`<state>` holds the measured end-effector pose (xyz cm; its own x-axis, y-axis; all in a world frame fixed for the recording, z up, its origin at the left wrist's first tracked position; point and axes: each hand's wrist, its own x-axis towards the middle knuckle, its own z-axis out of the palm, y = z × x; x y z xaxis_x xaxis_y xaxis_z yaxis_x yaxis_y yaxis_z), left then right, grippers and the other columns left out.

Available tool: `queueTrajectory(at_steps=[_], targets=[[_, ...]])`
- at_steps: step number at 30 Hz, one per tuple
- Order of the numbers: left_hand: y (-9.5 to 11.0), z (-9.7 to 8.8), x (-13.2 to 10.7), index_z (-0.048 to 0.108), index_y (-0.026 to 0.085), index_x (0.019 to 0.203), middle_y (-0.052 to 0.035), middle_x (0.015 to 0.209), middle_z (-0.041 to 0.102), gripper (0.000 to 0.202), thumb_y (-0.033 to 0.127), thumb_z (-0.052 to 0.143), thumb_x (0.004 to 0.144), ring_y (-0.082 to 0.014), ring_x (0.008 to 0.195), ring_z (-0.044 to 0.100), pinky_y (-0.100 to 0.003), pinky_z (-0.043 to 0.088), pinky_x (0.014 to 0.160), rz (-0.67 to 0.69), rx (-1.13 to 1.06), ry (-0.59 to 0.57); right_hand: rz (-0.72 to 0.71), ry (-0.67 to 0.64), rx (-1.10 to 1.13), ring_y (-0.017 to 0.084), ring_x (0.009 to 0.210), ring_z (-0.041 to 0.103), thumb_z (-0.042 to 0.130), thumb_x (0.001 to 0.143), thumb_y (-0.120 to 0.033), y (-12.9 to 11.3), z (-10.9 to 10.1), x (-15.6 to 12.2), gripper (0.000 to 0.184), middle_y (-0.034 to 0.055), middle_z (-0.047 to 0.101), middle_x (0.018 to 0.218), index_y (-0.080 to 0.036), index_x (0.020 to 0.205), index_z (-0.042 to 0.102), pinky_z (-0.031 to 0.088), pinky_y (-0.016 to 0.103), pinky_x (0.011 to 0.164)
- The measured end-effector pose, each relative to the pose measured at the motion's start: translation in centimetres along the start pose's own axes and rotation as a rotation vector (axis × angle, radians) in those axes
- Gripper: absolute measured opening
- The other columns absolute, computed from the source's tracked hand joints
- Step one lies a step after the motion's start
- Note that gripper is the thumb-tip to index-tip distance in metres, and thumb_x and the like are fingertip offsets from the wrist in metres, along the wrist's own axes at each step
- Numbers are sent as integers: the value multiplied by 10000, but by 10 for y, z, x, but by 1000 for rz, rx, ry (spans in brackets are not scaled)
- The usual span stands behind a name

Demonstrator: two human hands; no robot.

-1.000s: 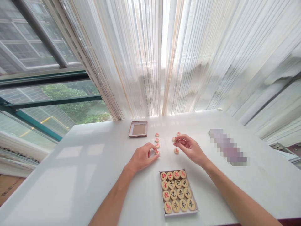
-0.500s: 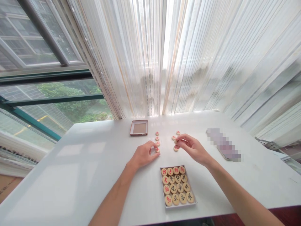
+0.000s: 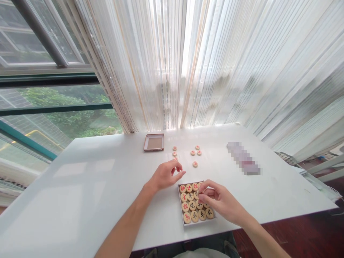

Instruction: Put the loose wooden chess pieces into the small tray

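Note:
My right hand (image 3: 219, 200) is over the right part of a shallow box (image 3: 200, 223) of round xiangqi pieces. Its thumb and fingertips are drawn together among the pieces, and whatever they grip is hidden. Red and black characters mark the pieces; a red-marked one (image 3: 187, 217) sits in the near left corner. My left hand (image 3: 168, 174) hovers left of the box's far edge, thumb and forefinger apart with nothing between them. Just beyond it runs a short column of red-marked pieces (image 3: 174, 153), partly covered by the hand. To the right lie several loose pieces (image 3: 195, 164).
A brown-rimmed box lid (image 3: 154, 142) lies at the back left of the white table (image 3: 107, 200). On the right is a blurred-out flat object (image 3: 244, 159). Striped curtains (image 3: 161, 71) hang behind the table, with an open window at the left.
My right hand has left a piece in the right-hand group and come back to the box. My left hand has drawn off the column's nearest piece, and its fingers have parted.

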<state>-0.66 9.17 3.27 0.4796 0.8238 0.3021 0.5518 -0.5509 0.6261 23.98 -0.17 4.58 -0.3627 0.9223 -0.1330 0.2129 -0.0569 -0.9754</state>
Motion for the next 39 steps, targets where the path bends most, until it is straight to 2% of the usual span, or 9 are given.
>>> queueTrajectory(at_steps=[3,8,14,20,32,36,39], targets=[[8,7,-2,642,222,877,7,813,656,150,371,648,886,-118,637,535,-248,453,654,23,-32,-69,-6,44,-62,175,736,671,595,948,-419,0,4,-1,201,-9,666,755,-220,947,625,542,294,725],[14,10,-4,672,231,933,14,853,669,203,405,709,836,-117,654,526,-237,441,642,31,-69,-145,-88,98,-174,183,806,655,536,977,-397,2,14,-3,213,16,684,866,-222,950,655,540,288,746],[18,8,-4,681,226,908,19,824,669,193,388,722,811,-117,641,536,-231,408,603,6,-65,-200,-51,116,-220,192,805,681,540,973,-393,1,25,-3,197,15,718,866,-227,952,645,544,287,730],[18,12,-4,694,228,902,8,840,698,173,372,711,808,-139,678,587,-241,412,610,7,-45,-232,-45,173,-331,191,740,675,551,958,-365,3,33,2,182,10,721,814,-238,901,668,532,286,680],[17,12,-4,707,228,898,2,836,708,185,393,699,813,-143,683,590,-241,435,617,-11,-68,-268,-171,292,-517,171,646,611,539,962,-309,15,45,5,148,14,657,780,-246,879,644,504,274,611],[17,13,-4,707,227,896,-2,836,710,188,395,699,812,-150,694,600,-242,436,619,-16,-68,-269,-226,327,-551,174,649,603,522,973,-317,17,45,6,183,15,628,782,-252,826,609,507,279,601],[16,13,-4,703,227,892,1,832,709,181,392,692,817,-148,686,602,-240,428,605,-19,-65,-272,-254,340,-552,183,681,618,496,987,-314,22,45,5,184,22,624,809,-255,858,613,521,293,624]])
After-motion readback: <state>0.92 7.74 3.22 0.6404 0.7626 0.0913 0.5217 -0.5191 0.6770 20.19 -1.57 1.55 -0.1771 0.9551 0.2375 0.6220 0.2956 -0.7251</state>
